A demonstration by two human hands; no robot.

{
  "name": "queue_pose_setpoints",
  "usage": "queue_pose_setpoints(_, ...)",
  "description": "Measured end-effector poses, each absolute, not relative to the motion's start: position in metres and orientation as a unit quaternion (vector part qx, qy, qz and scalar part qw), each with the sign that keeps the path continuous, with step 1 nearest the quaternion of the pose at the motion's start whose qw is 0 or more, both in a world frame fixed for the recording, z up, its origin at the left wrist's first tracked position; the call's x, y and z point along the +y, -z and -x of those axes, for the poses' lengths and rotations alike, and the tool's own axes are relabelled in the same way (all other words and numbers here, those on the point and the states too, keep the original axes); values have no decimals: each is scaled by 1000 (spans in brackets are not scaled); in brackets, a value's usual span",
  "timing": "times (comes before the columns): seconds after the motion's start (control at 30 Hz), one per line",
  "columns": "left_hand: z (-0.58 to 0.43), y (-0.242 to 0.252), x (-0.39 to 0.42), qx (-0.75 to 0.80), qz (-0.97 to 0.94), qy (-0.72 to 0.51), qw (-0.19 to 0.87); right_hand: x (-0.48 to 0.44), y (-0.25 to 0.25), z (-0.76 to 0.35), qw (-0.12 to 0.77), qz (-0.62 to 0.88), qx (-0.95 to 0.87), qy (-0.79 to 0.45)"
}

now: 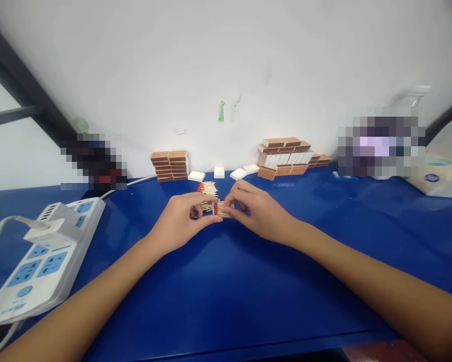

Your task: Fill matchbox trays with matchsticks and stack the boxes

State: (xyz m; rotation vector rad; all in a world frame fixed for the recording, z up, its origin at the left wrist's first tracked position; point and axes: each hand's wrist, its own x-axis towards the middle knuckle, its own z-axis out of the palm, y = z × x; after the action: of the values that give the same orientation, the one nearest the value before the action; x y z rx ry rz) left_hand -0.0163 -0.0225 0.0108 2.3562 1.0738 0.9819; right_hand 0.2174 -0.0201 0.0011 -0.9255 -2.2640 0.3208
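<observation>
My left hand [182,218] is closed around the end of a small white matchbox tray [212,209], thumb in front and fingers behind. Red-headed matches [218,207] lie in the tray, heads toward the left. From the right, my right hand [256,208] pinches the stick ends of matches at the tray; its fingertips hide part of them. Just behind my hands is a pile of loose matches [209,188] on the blue table [226,286]. Some more match heads show between my left fingers.
Stacked matchboxes [170,166] stand by the wall at left, with a larger stack [285,158] at right. Several white trays, including one white tray [218,172], lie between them. A power strip [48,264] with a plugged-in charger sits left; a tissue pack [442,168] sits far right.
</observation>
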Motion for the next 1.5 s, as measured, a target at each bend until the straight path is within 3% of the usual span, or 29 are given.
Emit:
queue_pose_setpoints(0.23, 31, -15, -5, 458, -794, -371, 151, -19, 3, -217, 386, 331, -857, -89)
queue_pose_setpoints(0.43, 44, -17, 9, 505, -764, -392, 86, -8, 16, -204, 283, 369, -882, -78)
queue_pose_setpoints(0.67, 42, -14, 6, 496, -780, -375, 78, 0, 18, -198, 233, 394, -885, -82)
queue_pose_setpoints(0.8, 38, -12, 2, 478, -800, -353, 82, -1, 14, -210, 229, 389, -890, -67)
queue_pose_setpoints(1.1, 27, -8, -10, 423, -832, -338, 123, -7, -2, -222, 318, 383, -865, -58)
queue_pose_setpoints(1.5, 20, -7, -17, 419, -815, -350, 195, -14, -1, -222, 295, 361, -882, -68)
